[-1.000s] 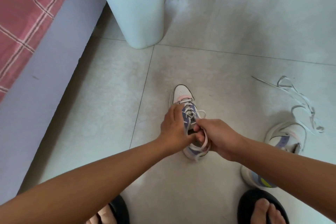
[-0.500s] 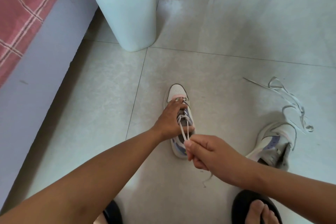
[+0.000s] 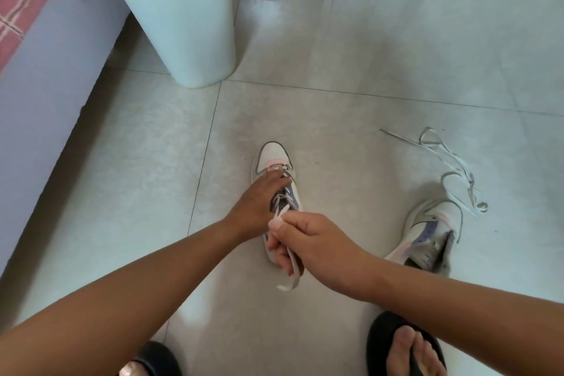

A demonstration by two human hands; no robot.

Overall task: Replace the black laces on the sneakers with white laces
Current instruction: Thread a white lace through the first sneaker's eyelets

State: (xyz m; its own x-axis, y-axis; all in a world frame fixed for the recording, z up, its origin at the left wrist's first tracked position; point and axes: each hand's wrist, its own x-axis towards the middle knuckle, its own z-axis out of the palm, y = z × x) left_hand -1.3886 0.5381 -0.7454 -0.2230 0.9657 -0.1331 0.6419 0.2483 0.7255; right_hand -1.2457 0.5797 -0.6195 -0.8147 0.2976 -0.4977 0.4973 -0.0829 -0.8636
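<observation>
Soft, even daylight fills the scene; a pale glare streaks the glossy light-grey tiled floor [image 3: 396,40] at upper right. Shadows are faint. Wide-angle bending curves the edges; detail is slightly soft.

Bare forearms without sleeves, and black flip-flops [image 3: 393,336] on both bare feet
</observation>
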